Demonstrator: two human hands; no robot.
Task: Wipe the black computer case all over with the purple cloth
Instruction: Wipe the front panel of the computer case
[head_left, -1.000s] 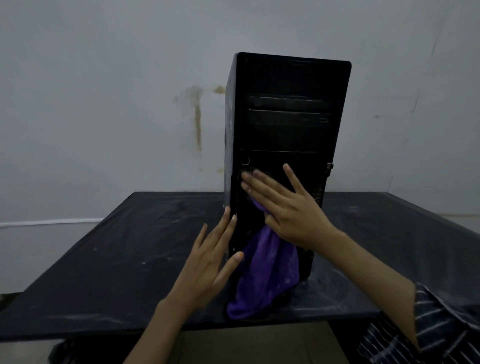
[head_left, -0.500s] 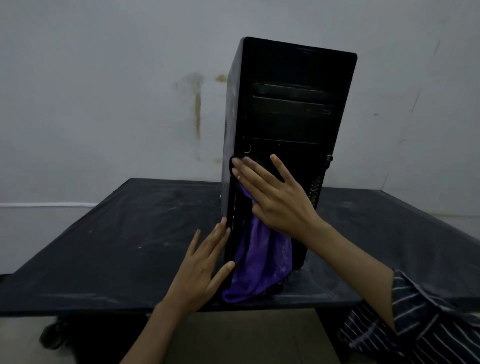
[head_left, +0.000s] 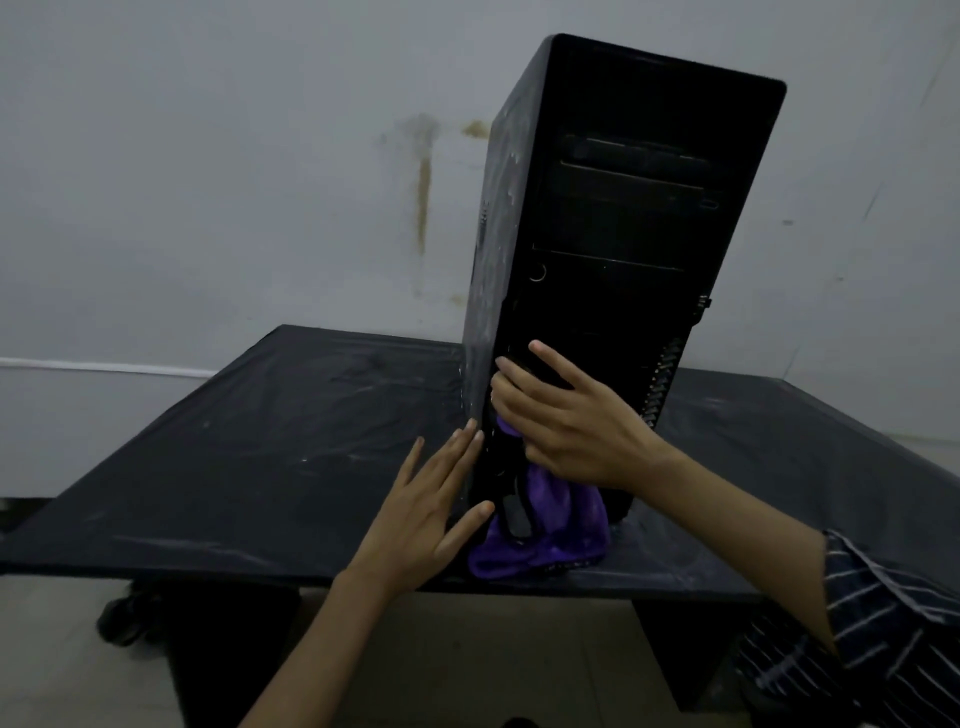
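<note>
The right hand (head_left: 571, 421) is lying flat with fingers spread, pressing the purple cloth (head_left: 545, 535) against the lower front of the black computer case (head_left: 623, 208). It is sitting lower than half a second ago, well below the round button it was just beside. The left hand (head_left: 431, 509) is still bracing the bottom of the left side panel, fingers straight and spread, thumb at the front corner. Any lettering on the front is too dark to read. The cloth is hanging from under the right palm, just right of the left thumb, its end now bunching on the dusty black bench (head_left: 260, 467) at the foot of the upright case
</note>
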